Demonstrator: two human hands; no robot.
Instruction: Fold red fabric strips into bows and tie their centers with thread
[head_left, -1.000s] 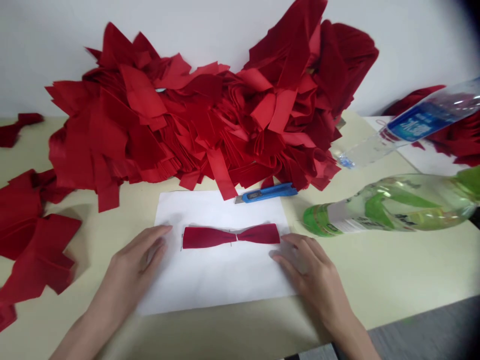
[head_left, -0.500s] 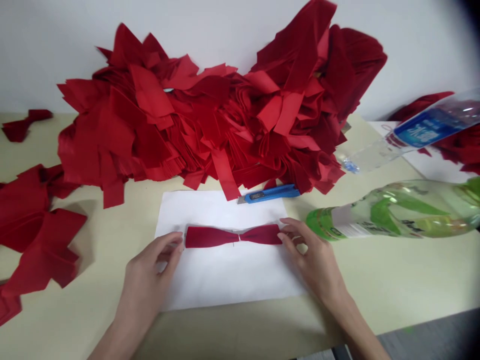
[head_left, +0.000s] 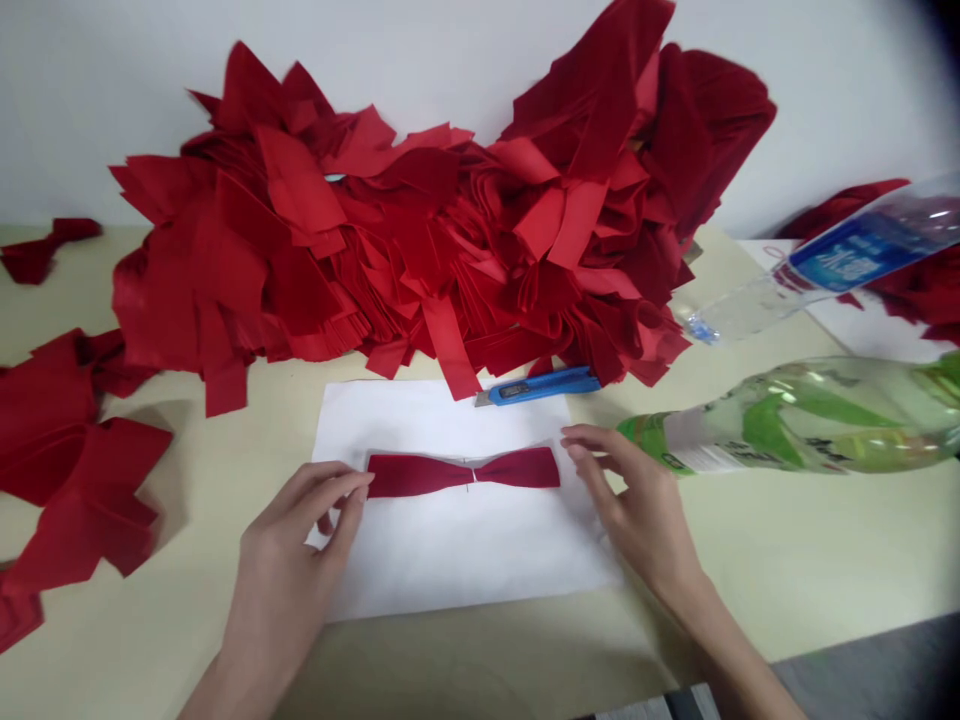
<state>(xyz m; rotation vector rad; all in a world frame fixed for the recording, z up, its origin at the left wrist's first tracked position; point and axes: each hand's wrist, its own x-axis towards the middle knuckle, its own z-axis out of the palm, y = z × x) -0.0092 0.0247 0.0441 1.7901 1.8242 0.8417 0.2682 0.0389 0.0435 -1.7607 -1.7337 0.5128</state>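
A dark red fabric bow (head_left: pixel 424 476), narrow at its white-tied middle, lies across a sheet of white paper (head_left: pixel 450 560). My left hand (head_left: pixel 307 525) has thumb and index finger closed on the bow's left end. Just off the right end is my right hand (head_left: pixel 637 500), its fingers bent and slightly apart, with nothing in them. Small dark marks show on the paper above and below the bow's middle. Beyond the bow, a blue utility knife (head_left: pixel 544 386) rests at the paper's far edge with its blade tip showing.
A large heap of red fabric strips (head_left: pixel 390 240) fills the back of the table against the wall. More red pieces (head_left: pixel 97 490) lie at the left. On the right lie a green-labelled bottle (head_left: pixel 810 415) and a clear bottle with a blue label (head_left: pixel 847 255).
My right hand has let go of the bow's right end and moved slightly right. My left fingers have come onto the left end, and the bow has shifted a little left.
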